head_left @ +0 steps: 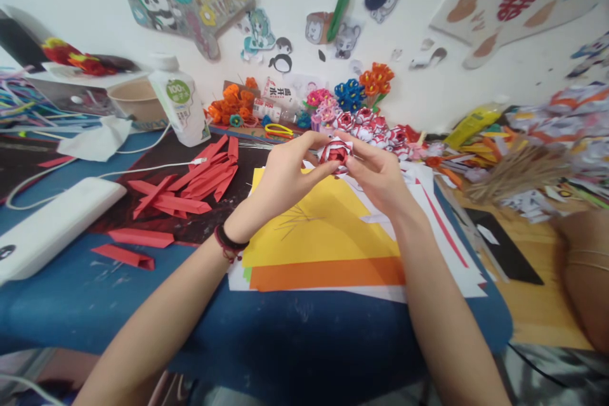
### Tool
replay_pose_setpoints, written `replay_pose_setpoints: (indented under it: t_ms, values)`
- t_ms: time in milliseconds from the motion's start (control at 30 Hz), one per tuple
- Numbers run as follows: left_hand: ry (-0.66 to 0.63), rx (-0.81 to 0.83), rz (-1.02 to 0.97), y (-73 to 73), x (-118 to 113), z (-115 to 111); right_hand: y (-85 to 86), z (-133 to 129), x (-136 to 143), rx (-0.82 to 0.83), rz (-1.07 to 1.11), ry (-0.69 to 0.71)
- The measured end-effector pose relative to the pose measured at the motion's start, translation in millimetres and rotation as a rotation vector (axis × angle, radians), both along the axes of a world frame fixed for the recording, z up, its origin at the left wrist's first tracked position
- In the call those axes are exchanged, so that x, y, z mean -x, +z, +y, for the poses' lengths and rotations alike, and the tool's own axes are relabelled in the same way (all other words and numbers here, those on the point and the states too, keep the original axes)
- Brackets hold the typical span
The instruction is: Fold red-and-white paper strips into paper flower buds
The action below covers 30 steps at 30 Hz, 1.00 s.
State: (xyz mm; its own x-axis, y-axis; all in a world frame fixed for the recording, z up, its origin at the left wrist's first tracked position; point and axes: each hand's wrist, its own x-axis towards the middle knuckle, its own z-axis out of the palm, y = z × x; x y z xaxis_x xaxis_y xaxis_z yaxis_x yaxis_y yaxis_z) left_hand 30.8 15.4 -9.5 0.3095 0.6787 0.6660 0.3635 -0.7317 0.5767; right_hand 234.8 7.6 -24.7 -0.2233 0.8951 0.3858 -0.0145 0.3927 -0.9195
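My left hand (297, 165) and my right hand (375, 171) hold a red and white paper flower (335, 153) between thumbs and fingers, raised over the back part of the paper stack. Both hands are closed on its sides, and the fingers hide its underside. Below lies a yellow sheet (328, 235) with thin wires (299, 219) on it, and an orange sheet (328, 274) shows under its front edge. Folded red paper strips (204, 177) lie in a pile left of my left hand. Just behind my hands stand several more red and white paper flowers (364, 120).
At left are a white power bank (61, 222) with a cable, a white bottle (179, 101) and a brown paper bowl (137, 101). Orange paper flowers (233, 104) sit at the back. On the right, a wooden table holds brown stems (516, 171); another person's arm (585, 273) rests beside it.
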Motion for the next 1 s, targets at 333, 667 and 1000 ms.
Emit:
replay_pose_setpoints:
  t_ms: [333,667,1000]
  values:
    - [0.118,0.030,-0.027,0.1,-2,-3,3.6,-5,9,0.038,-0.056,0.081]
    - [0.069,-0.160,0.075,12.5,18,5,-1.6,0,2,0.123,-0.107,0.129]
    - [0.014,-0.407,0.436,13.3,23,1,1.7,0,4,0.122,-0.214,0.128]
